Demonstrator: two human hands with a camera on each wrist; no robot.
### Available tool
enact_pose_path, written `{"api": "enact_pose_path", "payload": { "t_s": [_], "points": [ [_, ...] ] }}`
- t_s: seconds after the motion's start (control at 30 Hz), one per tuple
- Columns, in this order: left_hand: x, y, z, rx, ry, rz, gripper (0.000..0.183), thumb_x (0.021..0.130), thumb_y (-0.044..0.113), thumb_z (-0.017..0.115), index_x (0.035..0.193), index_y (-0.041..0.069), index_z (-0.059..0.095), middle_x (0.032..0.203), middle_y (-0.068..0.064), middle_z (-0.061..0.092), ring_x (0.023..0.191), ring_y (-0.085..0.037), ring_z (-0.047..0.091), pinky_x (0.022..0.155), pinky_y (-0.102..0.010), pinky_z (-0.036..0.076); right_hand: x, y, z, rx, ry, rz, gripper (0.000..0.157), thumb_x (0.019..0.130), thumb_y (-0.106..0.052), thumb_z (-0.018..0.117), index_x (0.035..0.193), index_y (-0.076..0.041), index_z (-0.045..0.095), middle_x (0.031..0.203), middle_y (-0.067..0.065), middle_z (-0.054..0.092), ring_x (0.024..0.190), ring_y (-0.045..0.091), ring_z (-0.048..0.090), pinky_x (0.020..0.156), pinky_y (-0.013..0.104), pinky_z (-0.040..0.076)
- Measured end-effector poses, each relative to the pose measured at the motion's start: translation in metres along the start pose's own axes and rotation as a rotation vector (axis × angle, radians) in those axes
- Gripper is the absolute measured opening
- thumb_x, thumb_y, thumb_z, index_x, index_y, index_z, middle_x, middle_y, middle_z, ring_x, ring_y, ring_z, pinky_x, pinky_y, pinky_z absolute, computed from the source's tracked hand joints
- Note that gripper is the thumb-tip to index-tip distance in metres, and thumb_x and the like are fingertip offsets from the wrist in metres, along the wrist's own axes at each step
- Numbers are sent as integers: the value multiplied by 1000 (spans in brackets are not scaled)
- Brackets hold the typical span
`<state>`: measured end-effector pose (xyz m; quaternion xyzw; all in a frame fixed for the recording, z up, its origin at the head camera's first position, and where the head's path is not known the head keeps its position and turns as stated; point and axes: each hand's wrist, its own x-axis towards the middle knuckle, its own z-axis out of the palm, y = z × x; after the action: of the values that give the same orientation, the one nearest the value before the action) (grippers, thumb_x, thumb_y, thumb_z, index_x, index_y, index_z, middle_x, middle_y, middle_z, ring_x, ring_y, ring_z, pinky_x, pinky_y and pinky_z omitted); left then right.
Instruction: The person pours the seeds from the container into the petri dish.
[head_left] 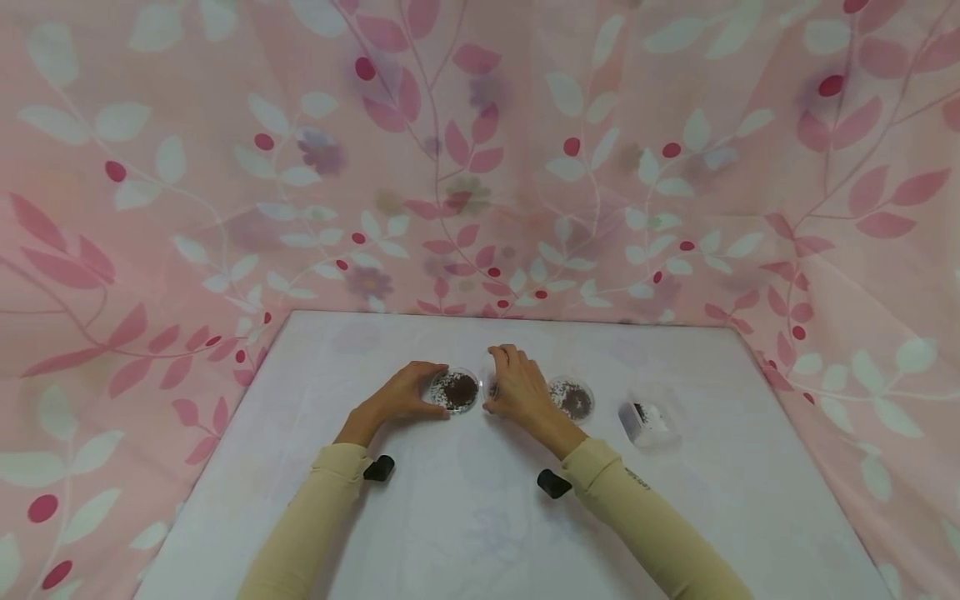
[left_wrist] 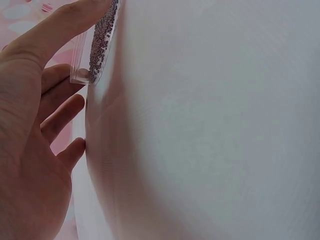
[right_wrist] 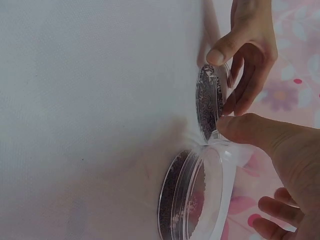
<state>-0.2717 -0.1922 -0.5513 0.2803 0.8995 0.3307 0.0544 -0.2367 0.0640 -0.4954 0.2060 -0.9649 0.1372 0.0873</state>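
Note:
My left hand (head_left: 405, 392) grips a clear round dish (head_left: 456, 391) by its side, thumb in front and fingers behind. Dark brown granules and small white bits lie in it. In the left wrist view the dish's edge (left_wrist: 102, 45) shows between thumb and fingers. My right hand (head_left: 522, 390) pinches a clear plastic lid-like piece (head_left: 489, 379), tilted on edge beside that dish; the hand hides much of it. In the right wrist view the right thumb is at the near rim of the granule-filled dish (right_wrist: 209, 102).
Just right of my right hand, a second clear dish (head_left: 572, 398) of dark and white bits stands on the white table (head_left: 450, 517). Farther right is a clear box-shaped container (head_left: 647, 423). Pink leaf-patterned cloth (head_left: 480, 167) hangs behind the table.

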Motion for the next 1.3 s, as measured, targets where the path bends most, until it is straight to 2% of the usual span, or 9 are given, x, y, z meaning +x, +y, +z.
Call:
{"api": "enact_pose_path", "payload": {
  "t_s": [0.13,0.27,0.43,0.7,0.83,1.03,1.3],
  "points": [
    [2,2,3,2,-11,27,86,67,39,90,137,4,55,136,-11,60,129,-31,52,113,-49,39,0,2,2,15,-14,-7,100,61,-42,93,140,-6,41,151,16,42,128,34,51,93,48,49],
    [5,2,6,20,-23,21,86,67,40,90,138,6,55,137,-9,60,130,-29,51,113,-47,39,2,2,5,63,-19,-35,103,63,-42,92,143,-7,37,151,15,44,134,32,48,100,49,45],
    [7,4,7,7,-30,12,86,68,40,89,139,7,54,138,-8,59,132,-29,50,113,-49,39,5,0,10,106,-7,-67,101,64,-43,91,143,-9,38,140,10,54,130,30,52,101,51,45],
    [7,5,7,8,-33,22,86,69,44,88,140,7,54,140,-8,58,132,-28,50,112,-48,40,9,-4,22,131,-28,-115,100,67,-53,86,146,-15,40,143,7,49,134,27,48,109,53,41],
    [7,5,7,20,-26,53,84,71,43,87,139,6,54,140,-10,58,131,-29,50,112,-48,40,11,-6,25,114,-15,-148,100,68,-59,82,147,-15,40,140,12,50,130,28,50,108,54,42],
    [8,3,7,18,-12,60,89,71,45,86,143,5,50,142,-10,56,134,-29,49,113,-49,39,15,-11,26,110,-17,-158,99,71,-60,80,150,-15,39,137,16,51,124,31,53,106,56,42],
    [6,-2,4,3,4,80,84,70,34,89,138,1,53,138,-13,58,132,-31,50,114,-49,38,21,-13,32,61,-51,-159,103,68,-66,78,148,-15,40,138,11,52,122,31,57,104,54,43]
  ]
}}
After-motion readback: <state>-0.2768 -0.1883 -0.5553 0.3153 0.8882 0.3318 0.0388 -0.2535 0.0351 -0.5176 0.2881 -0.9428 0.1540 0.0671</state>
